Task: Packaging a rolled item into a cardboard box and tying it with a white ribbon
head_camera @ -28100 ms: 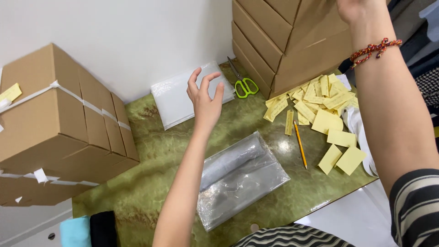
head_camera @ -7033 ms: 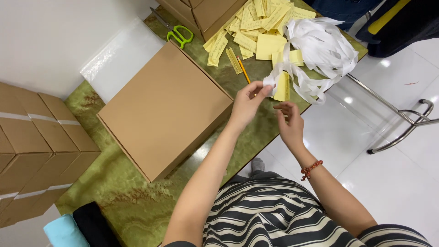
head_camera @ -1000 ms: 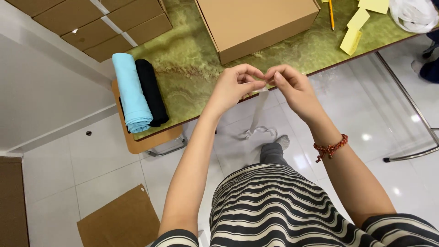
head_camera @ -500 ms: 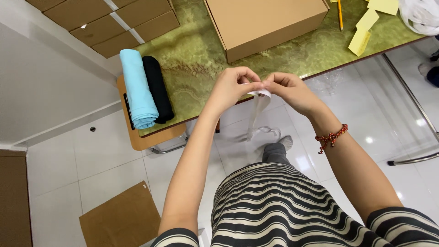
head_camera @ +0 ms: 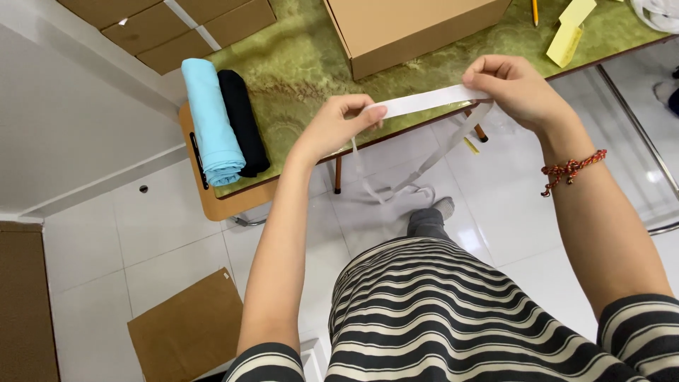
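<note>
The left hand [head_camera: 338, 126] pinches one end of a white strip [head_camera: 430, 100] between thumb and fingertips; the right hand [head_camera: 520, 90] grasps the other end the same way. The strip is flat, narrow and papery, stretched nearly taut between them, rising slightly to the right, just above the near edge of the green marbled table [head_camera: 297, 64]. A thin translucent layer hangs from it in loose loops toward the floor. Just beyond sits a brown cardboard box [head_camera: 410, 28]. Far right lie yellow slips [head_camera: 566, 42]; left, a blue roll [head_camera: 211, 120] touches a black roll [head_camera: 242, 120].
</note>
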